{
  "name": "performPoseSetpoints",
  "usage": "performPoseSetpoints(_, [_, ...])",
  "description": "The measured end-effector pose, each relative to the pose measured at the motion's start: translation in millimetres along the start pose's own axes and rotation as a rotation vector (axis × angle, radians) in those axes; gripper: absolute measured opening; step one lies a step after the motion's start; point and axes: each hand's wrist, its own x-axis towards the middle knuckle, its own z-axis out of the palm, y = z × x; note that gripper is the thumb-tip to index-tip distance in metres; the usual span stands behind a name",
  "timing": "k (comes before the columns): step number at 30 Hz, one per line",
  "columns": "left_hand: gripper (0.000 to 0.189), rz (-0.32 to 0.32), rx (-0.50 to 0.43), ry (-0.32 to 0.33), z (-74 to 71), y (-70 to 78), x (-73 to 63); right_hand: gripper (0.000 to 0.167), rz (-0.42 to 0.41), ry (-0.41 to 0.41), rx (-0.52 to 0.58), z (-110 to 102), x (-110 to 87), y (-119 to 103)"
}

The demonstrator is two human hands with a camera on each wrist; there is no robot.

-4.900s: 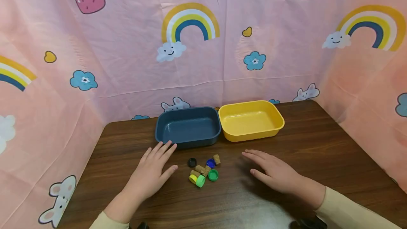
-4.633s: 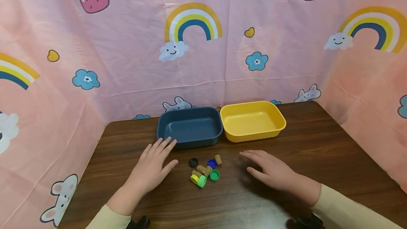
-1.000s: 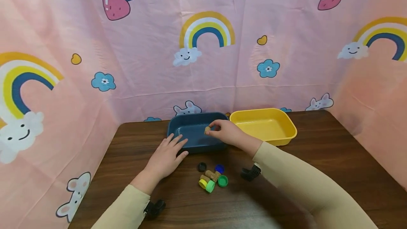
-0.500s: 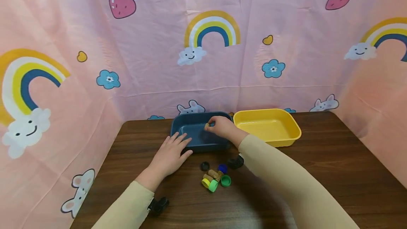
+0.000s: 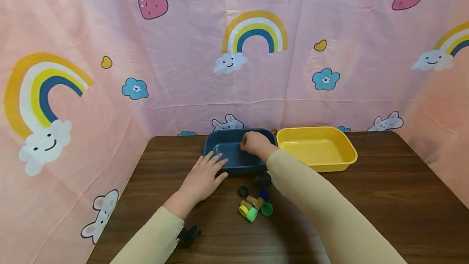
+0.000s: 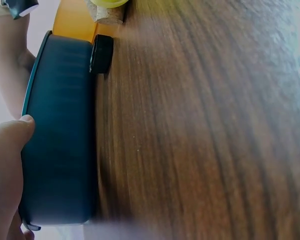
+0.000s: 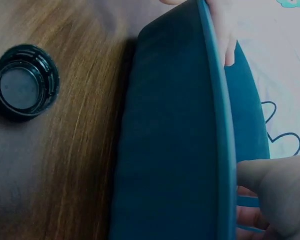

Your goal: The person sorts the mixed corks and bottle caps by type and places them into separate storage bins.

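Observation:
My right hand (image 5: 254, 144) reaches down into the dark blue tray (image 5: 224, 148), fingers curled in a pinch. A small tan sliver of a cork (image 5: 242, 144) shows at its fingertips; the rest is hidden by the hand. In the right wrist view the tray's wall (image 7: 170, 125) covers the fingertips. My left hand (image 5: 203, 176) lies with spread, straight fingers over the tray's near left rim, and its thumb touches the outer wall in the left wrist view. In front of the tray lie several corks (image 5: 252, 200) in a loose cluster with bottle caps.
The cluster's caps are black (image 5: 242, 191), blue (image 5: 263, 194), yellow (image 5: 243, 210), light green (image 5: 252, 214) and dark green (image 5: 266, 209). A yellow tray (image 5: 316, 150) stands right beside the blue one. Behind the wooden table (image 5: 388, 199) hangs a printed pink cloth (image 5: 183, 72).
Both hands rested apart at first. My right hand took the cork farthest right in the cluster, carried it over the blue tray, then sank lower inside. My left hand stayed at the rim.

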Motion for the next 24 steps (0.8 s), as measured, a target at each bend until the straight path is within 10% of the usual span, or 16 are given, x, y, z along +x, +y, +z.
performPoseSetpoints(24, [0.054,-0.003,0.029,0.009,1.9,-1.1,-0.4,0.037,-0.014,0.022,-0.069,12,6.4,4])
